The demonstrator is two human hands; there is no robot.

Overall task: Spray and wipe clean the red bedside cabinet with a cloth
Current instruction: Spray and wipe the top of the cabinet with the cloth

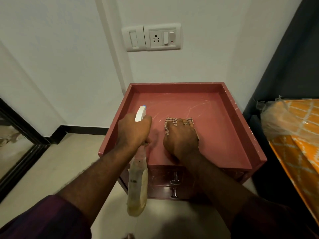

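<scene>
- Head view: the left hand (133, 130) has its grip curled tight round the neck of the spray bottle (138, 187), over the front-left part of the red cabinet (212, 109).
- The right hand (181, 137) presses the checked cloth (170, 120) flat on the top, near the middle and a little toward the front edge. Its grip is bent over the bunched fabric.
- Biggest worry, I'd say: the nozzle (140, 112) aims toward the back edge, and the wall socket panel (162, 37) sits straight above that edge. A high or hard squirt could put mist on it.
- The top has a raised rim on three sides, so too much liquid would likely pool in the back corners, where the cloth reaches least easily.
- Pale streaks show across the top; a cloth wiped while bunched may just smear them.
- The wrapped orange mattress (293, 135) stands just beside the right edge and could catch stray spray.
- The bottle's long axis runs from the nozzle over the top down past the front edge, its body hanging before the drawer handles (175, 178).
</scene>
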